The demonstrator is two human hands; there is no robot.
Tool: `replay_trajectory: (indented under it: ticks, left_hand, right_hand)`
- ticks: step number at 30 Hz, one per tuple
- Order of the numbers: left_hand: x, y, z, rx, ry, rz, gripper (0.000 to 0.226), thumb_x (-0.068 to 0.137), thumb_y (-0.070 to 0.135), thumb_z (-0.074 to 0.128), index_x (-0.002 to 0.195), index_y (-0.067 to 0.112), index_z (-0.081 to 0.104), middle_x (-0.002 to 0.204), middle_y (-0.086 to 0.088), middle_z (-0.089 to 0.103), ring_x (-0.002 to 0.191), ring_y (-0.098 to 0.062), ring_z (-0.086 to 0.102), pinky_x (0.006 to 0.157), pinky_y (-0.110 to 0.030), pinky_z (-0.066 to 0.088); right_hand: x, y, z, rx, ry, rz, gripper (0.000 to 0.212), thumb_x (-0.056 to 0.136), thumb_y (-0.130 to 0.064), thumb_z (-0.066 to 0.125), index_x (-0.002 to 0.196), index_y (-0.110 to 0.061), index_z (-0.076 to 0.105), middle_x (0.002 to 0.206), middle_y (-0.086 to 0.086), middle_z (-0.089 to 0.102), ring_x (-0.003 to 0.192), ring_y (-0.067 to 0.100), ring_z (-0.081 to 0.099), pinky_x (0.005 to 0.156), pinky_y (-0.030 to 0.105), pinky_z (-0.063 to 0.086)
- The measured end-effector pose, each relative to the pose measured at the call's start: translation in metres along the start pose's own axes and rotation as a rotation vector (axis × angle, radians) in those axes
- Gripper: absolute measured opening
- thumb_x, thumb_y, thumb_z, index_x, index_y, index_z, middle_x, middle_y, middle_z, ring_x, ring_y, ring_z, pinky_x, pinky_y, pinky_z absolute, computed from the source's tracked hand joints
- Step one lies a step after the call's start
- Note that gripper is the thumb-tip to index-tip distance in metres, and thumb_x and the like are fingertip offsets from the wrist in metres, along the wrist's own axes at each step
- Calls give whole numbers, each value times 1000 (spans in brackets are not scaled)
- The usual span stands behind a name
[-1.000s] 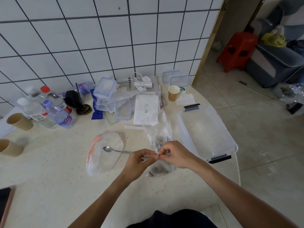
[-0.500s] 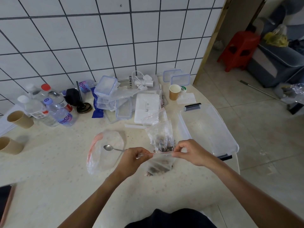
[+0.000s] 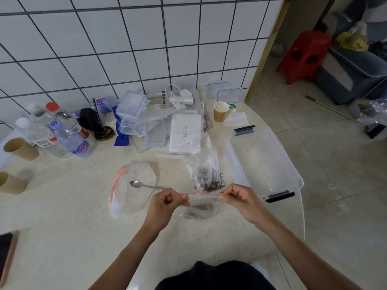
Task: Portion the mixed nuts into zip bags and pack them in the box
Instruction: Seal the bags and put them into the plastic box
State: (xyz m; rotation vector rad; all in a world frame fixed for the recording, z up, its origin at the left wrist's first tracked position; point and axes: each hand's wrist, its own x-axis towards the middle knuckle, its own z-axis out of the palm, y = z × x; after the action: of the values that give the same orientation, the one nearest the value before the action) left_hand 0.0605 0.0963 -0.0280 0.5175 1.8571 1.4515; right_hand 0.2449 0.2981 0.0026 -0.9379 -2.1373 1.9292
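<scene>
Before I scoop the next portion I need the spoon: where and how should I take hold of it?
Grip the spoon by its thin handle, probably from above and from the right. It lies flat on the empty clear bag with its bowl pointing left; the handle's end runs toward the left hand, which partly hides it.

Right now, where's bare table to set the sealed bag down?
Bare table lies left of the big bag, between the cups and phone. The box holds nothing. It is crowded along the wall: bottles, containers.
</scene>
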Motion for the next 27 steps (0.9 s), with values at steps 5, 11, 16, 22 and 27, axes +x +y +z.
replay_trajectory:
  ticks: [5, 11, 16, 22, 27]
  left_hand:
    - [-3, 0, -4, 14, 15, 50, 16, 85, 38, 79, 82, 23, 83, 85, 0, 81, 85, -15, 76, 80, -20, 53]
    - [0, 8, -8, 9, -19, 53, 27, 90, 47, 70, 104, 27, 81, 100, 3, 80, 101, -11, 74, 90, -25, 55]
    - [21, 13, -18, -93, 12, 9, 49, 106, 53, 43, 109, 19, 79, 109, -4, 79, 107, -20, 73, 94, -35, 56]
    - [81, 23, -26, -46, 67, -160, 47, 105, 53, 46, 112, 17, 74, 109, 0, 79, 102, -16, 75, 97, -43, 57]
    - [124, 29, -13, 22, -87, -373, 38, 102, 45, 61, 126, 16, 63, 129, -4, 70, 108, -18, 70, 103, -46, 52]
  right_hand:
    - [-5, 0, -3, -43, 73, -51, 11, 91, -13, 77, 90, -2, 76, 87, 13, 77, 86, 32, 72, 79, 29, 52]
    - [-3, -7, -4, -30, 26, 10, 22, 93, -28, 76, 112, -19, 73, 105, -6, 79, 106, 9, 73, 97, 23, 53]
    - [24, -31, -5, -28, 77, -17, 19, 100, -35, 65, 114, -23, 73, 111, -12, 78, 111, 1, 69, 94, 15, 50]
    - [83, -56, -6, -101, 203, 16, 34, 104, -41, 55, 125, -17, 68, 122, -6, 71, 117, 9, 65, 98, 26, 49]
    - [129, -51, 1, -229, 172, 182, 59, 105, -46, 47, 147, -5, 41, 150, 17, 48, 132, 29, 52, 106, 42, 43]
